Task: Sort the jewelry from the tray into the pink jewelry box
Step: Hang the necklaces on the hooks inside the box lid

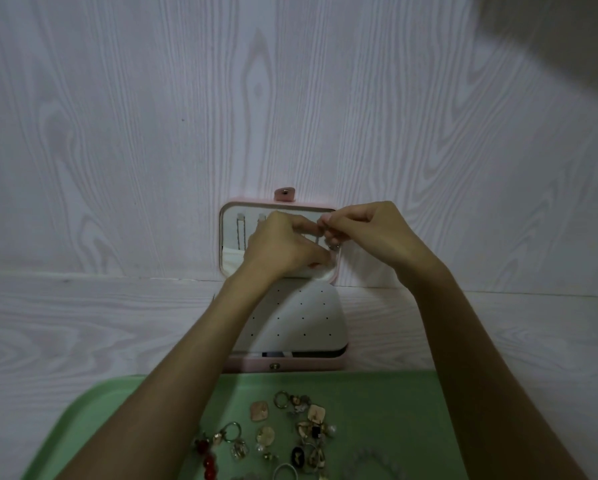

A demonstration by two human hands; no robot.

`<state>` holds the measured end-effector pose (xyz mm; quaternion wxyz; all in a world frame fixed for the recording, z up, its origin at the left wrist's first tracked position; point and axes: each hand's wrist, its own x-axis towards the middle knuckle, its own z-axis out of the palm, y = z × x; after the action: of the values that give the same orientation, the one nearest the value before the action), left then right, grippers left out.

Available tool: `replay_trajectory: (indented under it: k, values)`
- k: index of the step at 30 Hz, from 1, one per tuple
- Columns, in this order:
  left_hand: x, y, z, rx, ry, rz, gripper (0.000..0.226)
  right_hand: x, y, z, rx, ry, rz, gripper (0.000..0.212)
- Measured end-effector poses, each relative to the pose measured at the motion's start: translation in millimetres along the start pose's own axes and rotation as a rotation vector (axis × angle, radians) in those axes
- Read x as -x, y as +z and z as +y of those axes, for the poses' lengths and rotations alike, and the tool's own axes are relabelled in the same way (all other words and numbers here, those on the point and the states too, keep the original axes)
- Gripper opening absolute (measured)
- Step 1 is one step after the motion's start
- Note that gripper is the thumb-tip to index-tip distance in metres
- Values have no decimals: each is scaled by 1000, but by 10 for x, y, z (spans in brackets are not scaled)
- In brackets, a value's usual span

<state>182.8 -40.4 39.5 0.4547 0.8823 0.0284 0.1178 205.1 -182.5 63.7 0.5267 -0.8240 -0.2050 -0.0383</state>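
You have one head-worn wide-angle view, looking forward and down over both forearms at the open pink jewelry box against the pale wood-grain wall; the near green plastic tray seems cropped below.

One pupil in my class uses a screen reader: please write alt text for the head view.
Both hands, left and right, pinch a thin chain before the raised lid of an open pink jewelry box. Another chain hangs inside the lid. Nearer, a green tray holds rings, earrings and beads.
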Motion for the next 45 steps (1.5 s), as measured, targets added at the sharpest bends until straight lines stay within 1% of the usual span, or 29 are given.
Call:
replay_trajectory:
  k: [3, 6, 9, 11, 14, 17, 19, 22, 25, 28, 30, 34, 38, 41, 45]
  values:
    - [-11, -43, 9, -9, -8, -28, 36, 2, 1, -11, 48, -7, 4, 12]
    - [0, -90, 39, -14, 33, -44, 34, 11, 0, -39, 113, -28, 1, 16]
    - [12, -107, 52, 63, 46, -73, 29, 7, 12, -65, 157, -41, -7, 18]
    - [10, -92, 42, 134, 20, -103, 21, 5, 30, -80, 186, -48, -8, 15]
    - [5, -72, 24, 216, -35, -115, 12, -6, 48, -89, 293, -77, 21, 14]
    - [2, -83, -5, 240, -53, -125, 13, -4, 37, -99, 335, -86, 47, 15]
    - [-3, -88, -30, 225, -34, -117, 11, 3, 18, -98, 347, -80, 55, 15]
    - [-14, -77, -54, 199, 48, -75, 8, 10, -12, -85, 359, -68, 81, 15]
    - [-34, -63, -47, 144, 115, 18, 6, 10, -87, -57, 389, -22, 127, 15]
    - [-33, -60, -26, 73, 152, 88, 6, 20, -105, -20, 509, 30, 47, 11]
    - [-33, -57, -24, 54, 164, 105, 7, 28, -27, 21, 590, 14, 18, 12]
    - [-50, -19, -40, 71, 150, 132, 7, 24, 154, 140, 696, -5, 91, 13]
    - [-64, 23, -57, 33, 174, 189, 9, 32, 248, 229, 717, -37, 116, 14]
    - [-60, 36, -79, 18, 199, 214, 7, 34, 245, 253, 718, -57, 111, 8]
    - [-68, 75, -85, -29, 244, 262, 6, 28, 186, 230, 718, -91, 95, 6]
